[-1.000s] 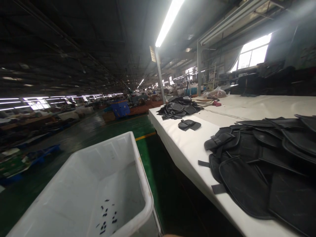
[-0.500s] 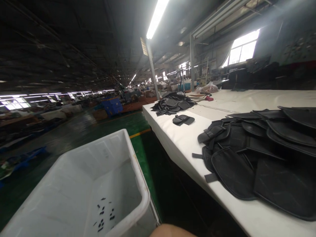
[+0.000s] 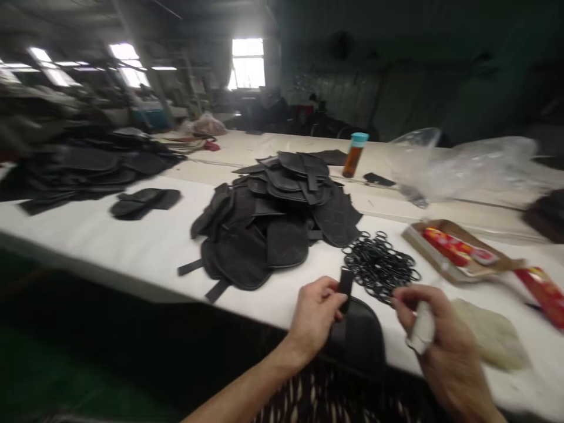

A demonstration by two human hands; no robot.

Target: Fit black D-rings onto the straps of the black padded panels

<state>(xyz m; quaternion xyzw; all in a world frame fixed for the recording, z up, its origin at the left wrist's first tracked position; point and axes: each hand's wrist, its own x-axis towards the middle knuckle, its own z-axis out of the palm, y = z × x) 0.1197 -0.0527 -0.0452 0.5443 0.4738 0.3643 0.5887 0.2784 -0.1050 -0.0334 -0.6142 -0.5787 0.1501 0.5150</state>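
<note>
My left hand (image 3: 318, 314) is closed on the short black strap (image 3: 346, 285) of a rounded black padded piece (image 3: 363, 335). This piece hangs over the near table edge, above my lap. My right hand (image 3: 440, 335) pinches at the near right rim of a heap of black rings (image 3: 381, 264); whether a ring is between the fingertips is too blurred to tell. A whitish object (image 3: 422, 329) shows against its curled fingers, its kind unclear. Left of the rings lies a pile of similar black padded pieces (image 3: 247, 252), some with straps sticking out.
A cardboard tray (image 3: 418, 244) holds red-and-yellow packets, with another red packet (image 3: 544, 296) beside it. Behind stand a blue-capped amber bottle (image 3: 353, 155) and clear plastic bags (image 3: 480, 167). Farther left are a single black piece (image 3: 143, 202) and another black pile (image 3: 83, 167).
My view has swung right, from the white bin and aisle to the table. Both hands have come into view, the left gripping a padded piece's strap, the right at the rings.
</note>
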